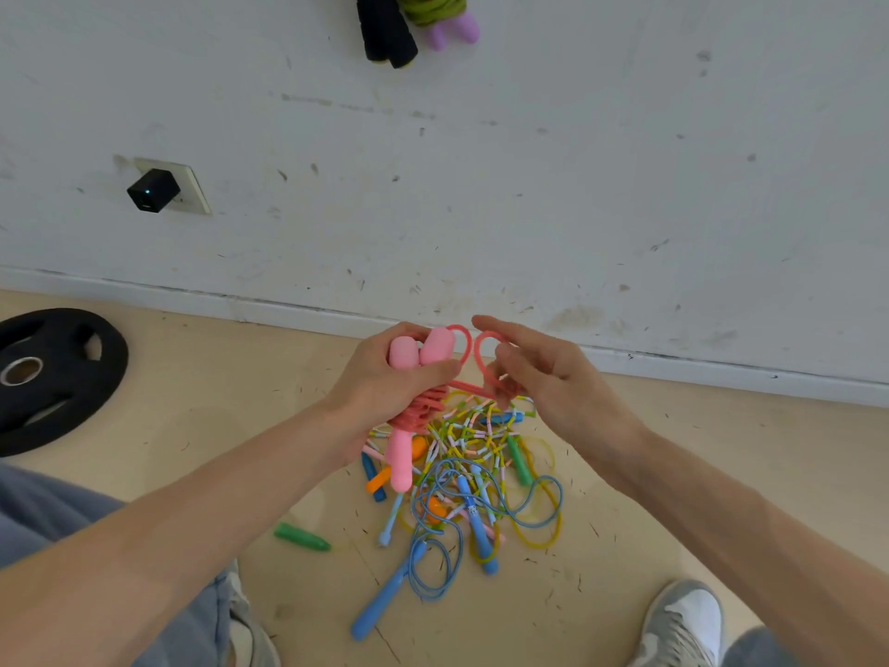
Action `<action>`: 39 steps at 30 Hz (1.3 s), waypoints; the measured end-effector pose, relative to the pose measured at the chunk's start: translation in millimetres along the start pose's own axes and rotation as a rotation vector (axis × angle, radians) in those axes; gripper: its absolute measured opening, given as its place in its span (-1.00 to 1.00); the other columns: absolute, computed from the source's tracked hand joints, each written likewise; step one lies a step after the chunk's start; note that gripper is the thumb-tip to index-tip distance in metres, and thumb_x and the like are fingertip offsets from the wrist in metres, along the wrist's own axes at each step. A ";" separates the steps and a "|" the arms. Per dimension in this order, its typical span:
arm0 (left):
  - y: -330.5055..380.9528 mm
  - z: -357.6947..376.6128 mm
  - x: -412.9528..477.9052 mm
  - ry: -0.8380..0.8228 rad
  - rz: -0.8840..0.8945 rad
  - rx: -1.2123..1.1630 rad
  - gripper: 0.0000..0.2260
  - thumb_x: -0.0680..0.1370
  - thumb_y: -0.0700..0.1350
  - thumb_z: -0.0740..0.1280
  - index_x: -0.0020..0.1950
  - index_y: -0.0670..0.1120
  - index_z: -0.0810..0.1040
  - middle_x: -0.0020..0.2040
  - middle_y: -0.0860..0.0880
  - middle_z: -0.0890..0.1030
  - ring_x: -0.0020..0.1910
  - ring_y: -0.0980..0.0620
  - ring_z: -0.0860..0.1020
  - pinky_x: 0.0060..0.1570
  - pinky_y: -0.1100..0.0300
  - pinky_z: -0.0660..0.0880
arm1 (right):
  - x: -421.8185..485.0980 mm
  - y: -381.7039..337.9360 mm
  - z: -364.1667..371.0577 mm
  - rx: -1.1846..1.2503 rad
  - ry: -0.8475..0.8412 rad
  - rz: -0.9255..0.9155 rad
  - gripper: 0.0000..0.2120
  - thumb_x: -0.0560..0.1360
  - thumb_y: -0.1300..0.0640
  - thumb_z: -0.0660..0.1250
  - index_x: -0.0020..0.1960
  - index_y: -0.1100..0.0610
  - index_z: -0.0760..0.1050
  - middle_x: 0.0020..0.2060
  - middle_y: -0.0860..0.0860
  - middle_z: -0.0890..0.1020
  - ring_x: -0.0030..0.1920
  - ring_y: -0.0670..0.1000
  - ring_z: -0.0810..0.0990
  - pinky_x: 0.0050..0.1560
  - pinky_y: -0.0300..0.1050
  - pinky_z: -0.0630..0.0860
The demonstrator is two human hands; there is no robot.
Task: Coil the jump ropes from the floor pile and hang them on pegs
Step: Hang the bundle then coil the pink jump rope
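Observation:
My left hand (385,382) grips the pink jump rope's two handles (403,462), with pink cord wound round them just below my fingers. My right hand (539,373) pinches a loop of the same pink cord (481,358) beside the handles. Below my hands a tangled pile of jump ropes (471,479) lies on the floor: blue, yellow, beaded and orange ones. High on the wall hang a black rope's handles (387,33) and a green coiled rope with purple handles (450,16). The pegs are out of view.
A black weight plate (53,377) lies on the floor at the left. A loose green handle (302,537) lies left of the pile. A black plug (153,190) sits in a wall socket. My shoes (683,628) stand either side of the pile.

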State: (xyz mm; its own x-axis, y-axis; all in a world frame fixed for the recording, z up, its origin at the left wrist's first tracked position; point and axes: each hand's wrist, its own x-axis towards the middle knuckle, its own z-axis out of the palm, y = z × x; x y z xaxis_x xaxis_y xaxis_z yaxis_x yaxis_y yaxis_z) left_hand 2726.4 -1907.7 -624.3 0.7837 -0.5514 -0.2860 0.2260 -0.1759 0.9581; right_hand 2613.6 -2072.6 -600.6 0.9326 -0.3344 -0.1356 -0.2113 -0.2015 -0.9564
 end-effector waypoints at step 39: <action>-7.9 22.2 -11.5 0.151 0.258 0.305 -0.76 0.44 -0.10 0.57 -0.03 0.10 0.56 -0.20 0.02 0.70 -0.28 -0.05 0.70 -0.23 -0.08 0.66 | -2.2 14.8 13.6 -0.579 0.269 -0.326 -0.87 0.60 0.09 0.43 0.05 -0.03 0.48 -0.17 -0.15 0.73 -0.24 -0.09 0.72 -0.21 0.04 0.61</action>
State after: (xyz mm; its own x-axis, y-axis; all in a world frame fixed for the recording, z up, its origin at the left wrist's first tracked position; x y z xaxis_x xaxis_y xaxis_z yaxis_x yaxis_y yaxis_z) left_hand 2702.8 -1918.1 -628.9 0.8729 -0.4877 -0.0105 -0.1526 -0.2935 0.9437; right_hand 2612.4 -2062.3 -618.0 0.8859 -0.3747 0.2734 -0.1254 -0.7609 -0.6366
